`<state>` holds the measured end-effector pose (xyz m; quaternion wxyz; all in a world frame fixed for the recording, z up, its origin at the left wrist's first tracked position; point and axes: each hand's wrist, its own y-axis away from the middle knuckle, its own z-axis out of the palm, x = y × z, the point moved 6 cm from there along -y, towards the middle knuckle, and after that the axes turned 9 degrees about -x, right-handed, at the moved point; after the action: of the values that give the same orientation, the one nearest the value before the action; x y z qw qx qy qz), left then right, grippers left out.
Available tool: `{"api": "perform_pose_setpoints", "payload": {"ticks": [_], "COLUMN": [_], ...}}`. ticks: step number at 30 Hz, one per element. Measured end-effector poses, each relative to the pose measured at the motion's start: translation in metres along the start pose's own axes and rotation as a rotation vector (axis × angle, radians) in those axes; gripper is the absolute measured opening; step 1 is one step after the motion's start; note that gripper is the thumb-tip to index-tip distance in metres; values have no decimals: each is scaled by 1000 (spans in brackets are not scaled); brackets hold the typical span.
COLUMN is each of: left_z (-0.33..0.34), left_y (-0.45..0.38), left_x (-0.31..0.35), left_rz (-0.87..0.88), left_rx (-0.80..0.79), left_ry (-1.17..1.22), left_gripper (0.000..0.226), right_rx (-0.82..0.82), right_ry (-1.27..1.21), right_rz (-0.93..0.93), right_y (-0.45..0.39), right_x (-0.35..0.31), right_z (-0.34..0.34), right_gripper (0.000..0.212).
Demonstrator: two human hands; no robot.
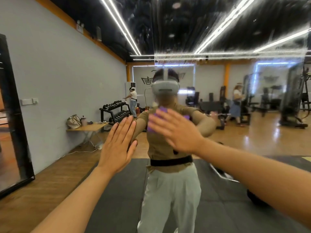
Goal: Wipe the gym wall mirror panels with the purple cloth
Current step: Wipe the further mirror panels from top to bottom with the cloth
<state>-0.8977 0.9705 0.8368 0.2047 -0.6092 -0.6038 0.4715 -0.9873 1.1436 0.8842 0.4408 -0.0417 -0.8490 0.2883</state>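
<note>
In the head view, I am pressing the purple cloth (159,118) flat against the mirror (235,101) under my right hand (178,130), fingers straight and spread, pointing up and to the left. The cloth is lying directly beneath that palm, its long axis hidden. My left hand (117,145) is resting flat on the glass just beside it, fingers straight and together, holding nothing.

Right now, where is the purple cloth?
In the head view, the purple cloth is pressed flat against the mirror under the right hand, right of the left hand.
</note>
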Motion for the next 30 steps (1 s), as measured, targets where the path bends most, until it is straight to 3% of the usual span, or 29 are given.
{"api": "perform_pose_setpoints", "payload": {"ticks": [4,9,17,20,24,30], "left_z": [-1,-3,-5,-5,-3,-1], "left_y": [1,0,2,2,1,2], "left_x": [1,2,0,0,4,9], "left_rz": [-11,-20,-32,-36,-58,-93], "left_rx": [-15,-42,-52,-53,-48,-35], "left_ry": [-6,26,26,16,39,89], "left_gripper": [62,62,63,63,63,64], "right_rx": [-188,-231,81,138,205,-104], "right_ry": [93,126,6,-22,-51,-23], "right_rz": [-180,-295,219,327,329,-31], "right_y": [64,59,-75,-86,-68,25], "right_x": [-68,-57,99,122,93,-30], "right_z": [45,42,-57,-71,-56,16], "right_gripper": [67,60,55,53,54,70]}}
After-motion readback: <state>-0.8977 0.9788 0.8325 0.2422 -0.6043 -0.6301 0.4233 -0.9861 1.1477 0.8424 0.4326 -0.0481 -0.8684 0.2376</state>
